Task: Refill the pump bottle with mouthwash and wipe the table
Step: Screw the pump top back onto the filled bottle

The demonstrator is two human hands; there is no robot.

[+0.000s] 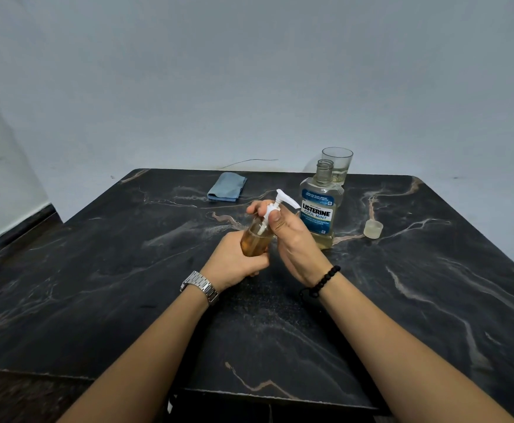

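Two hands meet over the middle of the black marble-patterned table point(127, 270), both busy with an amber pump bottle point(254, 239). The left hand point(234, 261), a metal watch point(201, 286) on its wrist, wraps its fingers around the lower body of the bottle and holds it tilted, its top leaning away from the person and toward the right hand. The right hand point(292, 239), with a black bead bracelet point(321, 282) at the wrist, grips the white pump head point(280, 203) at its collar, thumb and fingers curled round it where it meets the bottle neck; the nozzle sticks out above the fingers. The bottle holds amber-tinted liquid, and the white dip tube shows through its wall.

Just beyond the right hand stands a Listerine Cool Mint mouthwash bottle point(320, 209), upright and uncapped, with only a little pale liquid at its bottom. Right behind it stands a clear drinking glass point(338, 163), with a trace of pale liquid at its base. To the right of the right hand, past the mouthwash bottle, its cap point(373, 228) rests on the table, apart from the bottle. Beyond the left hand, near the table's far edge, lies a folded blue cloth point(226, 187), well apart from both hands. A pale wall point(249, 71) rises behind the table.
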